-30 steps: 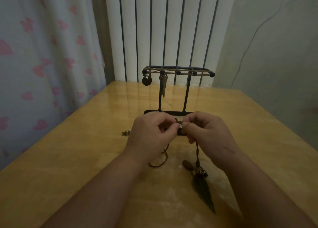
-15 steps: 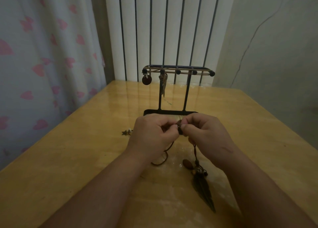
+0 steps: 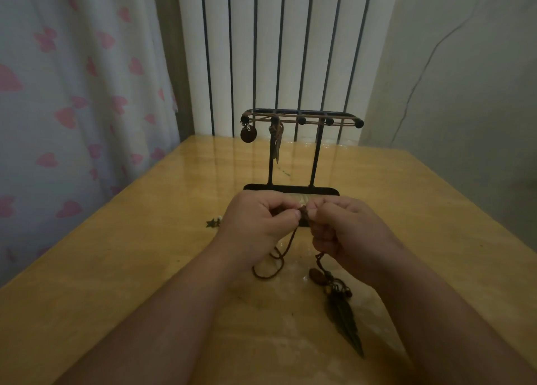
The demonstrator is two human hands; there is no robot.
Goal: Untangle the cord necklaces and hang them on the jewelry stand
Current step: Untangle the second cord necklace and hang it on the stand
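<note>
In front of the jewelry stand [image 3: 315, 158], just short of its base, the left hand [image 3: 255, 225] is curling its fingers, thumb and forefinger pinching the knotted cord necklace [image 3: 291, 240]. The right hand [image 3: 350, 233], fingertips meeting the left's, is pinching the same knot. Nearer than the stand, the feather pendant [image 3: 344, 323] is lying on the tabletop [image 3: 116, 268].

Stand base [image 3: 328, 191] behind hands [image 3: 302, 227]
</note>
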